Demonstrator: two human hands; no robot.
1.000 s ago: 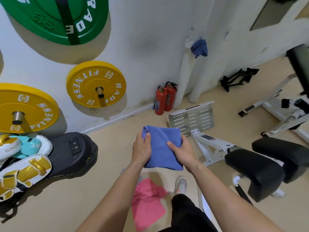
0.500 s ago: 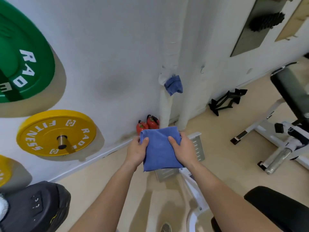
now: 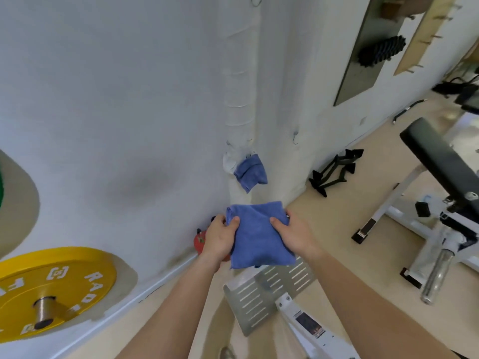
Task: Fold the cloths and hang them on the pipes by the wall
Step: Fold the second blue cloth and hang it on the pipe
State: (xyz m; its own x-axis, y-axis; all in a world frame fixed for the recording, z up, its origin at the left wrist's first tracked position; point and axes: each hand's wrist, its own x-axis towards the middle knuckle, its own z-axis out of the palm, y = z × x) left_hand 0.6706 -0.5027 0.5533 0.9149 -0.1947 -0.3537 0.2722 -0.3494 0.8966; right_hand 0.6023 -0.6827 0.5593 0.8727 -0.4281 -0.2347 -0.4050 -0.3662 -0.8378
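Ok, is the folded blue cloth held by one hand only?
No, the left hand and the right hand both pinch the folded blue cloth at its upper sides.

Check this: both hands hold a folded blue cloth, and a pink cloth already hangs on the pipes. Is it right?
No. The head view shows the hanging cloth on the pipes is blue, not pink. The left hand and right hand do hold a folded blue cloth.

You face a white wall (image 3: 116, 99) that meets a beige floor (image 3: 337, 216). On your left, a yellow weight plate (image 3: 64, 281) sits on a wall peg. On your right, a mirror panel (image 3: 363, 60) is fixed to the wall, with black straps (image 3: 331, 172) on the floor beneath it. A white-framed bench (image 3: 440, 156) with a black pad stands far right.
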